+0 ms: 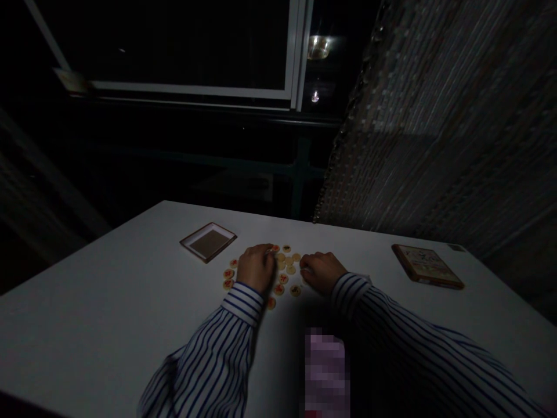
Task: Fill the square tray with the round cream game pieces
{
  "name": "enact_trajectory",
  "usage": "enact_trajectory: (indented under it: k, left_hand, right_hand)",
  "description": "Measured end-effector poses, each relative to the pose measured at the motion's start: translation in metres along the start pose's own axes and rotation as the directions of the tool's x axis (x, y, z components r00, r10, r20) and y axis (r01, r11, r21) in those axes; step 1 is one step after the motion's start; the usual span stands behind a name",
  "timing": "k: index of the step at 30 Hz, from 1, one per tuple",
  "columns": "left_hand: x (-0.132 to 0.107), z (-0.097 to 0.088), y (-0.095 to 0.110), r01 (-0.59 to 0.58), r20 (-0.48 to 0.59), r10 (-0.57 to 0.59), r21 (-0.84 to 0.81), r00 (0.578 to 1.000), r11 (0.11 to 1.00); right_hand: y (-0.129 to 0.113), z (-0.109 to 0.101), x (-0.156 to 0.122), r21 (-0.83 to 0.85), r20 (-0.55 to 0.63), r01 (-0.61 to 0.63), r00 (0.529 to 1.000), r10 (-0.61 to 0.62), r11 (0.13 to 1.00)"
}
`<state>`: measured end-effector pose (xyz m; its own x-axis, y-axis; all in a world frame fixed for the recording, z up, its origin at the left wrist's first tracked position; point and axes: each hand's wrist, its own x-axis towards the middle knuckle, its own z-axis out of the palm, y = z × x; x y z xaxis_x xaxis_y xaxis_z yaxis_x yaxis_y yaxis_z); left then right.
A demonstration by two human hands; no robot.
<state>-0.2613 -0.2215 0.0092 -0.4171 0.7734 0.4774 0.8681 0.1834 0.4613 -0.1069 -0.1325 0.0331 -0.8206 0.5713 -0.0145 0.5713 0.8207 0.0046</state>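
Observation:
Round xiangqi pieces lie in a loose cluster on the white table, some with red or dark characters, others showing a plain face. My left hand rests at the left side of the cluster, fingers curled inward by a red-marked piece. On the opposite side, my right hand is closed, its knuckles up, close to a plain piece. Small pale glints show at the fingertips of both hands; what they hold, if anything, I cannot make out. Left of my left hand are several red-marked pieces.
An open shallow box part lies at the back left of the table. To the right is a flat box with a printed top. A bead-string curtain hangs behind the table, beside a dark window. The room is dim.

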Motion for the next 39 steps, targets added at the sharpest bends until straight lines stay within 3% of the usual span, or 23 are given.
enact_trajectory:
  k: [9, 20, 24, 27, 32, 39]
  left_hand:
    - [-0.007, 0.012, 0.006, -0.045, 0.079, 0.039, 0.075, 0.996, 0.996]
    - [-0.007, 0.014, 0.008, -0.046, 0.096, 0.040, 0.061, 0.995, 0.997]
    - [-0.008, 0.016, 0.006, -0.073, 0.076, 0.070, 0.040, 0.995, 0.997]
    - [-0.008, 0.019, 0.003, -0.100, 0.047, 0.101, -0.014, 0.994, 0.995]
    - [-0.009, 0.024, 0.001, -0.138, 0.051, 0.144, -0.108, 0.988, 0.985]
    - [-0.010, 0.023, 0.007, -0.186, 0.046, 0.196, -0.176, 0.979, 0.967]
  right_hand:
    - [-0.009, 0.010, 0.015, -0.010, -0.026, 0.084, 0.996, -0.085, 0.996]
    - [-0.016, 0.012, 0.019, -0.072, 0.002, 0.079, 0.997, -0.079, 0.994]
    - [-0.012, 0.011, 0.018, 0.002, -0.018, 0.064, 0.998, -0.064, 0.998]
    - [-0.004, 0.011, 0.019, 0.169, -0.059, 0.027, 0.998, -0.017, 0.985]
    - [0.010, 0.013, 0.022, 0.554, -0.047, -0.009, 0.998, 0.042, 0.833]
    - [0.010, 0.005, 0.021, 0.845, 0.001, -0.017, 1.000, 0.030, 0.535]
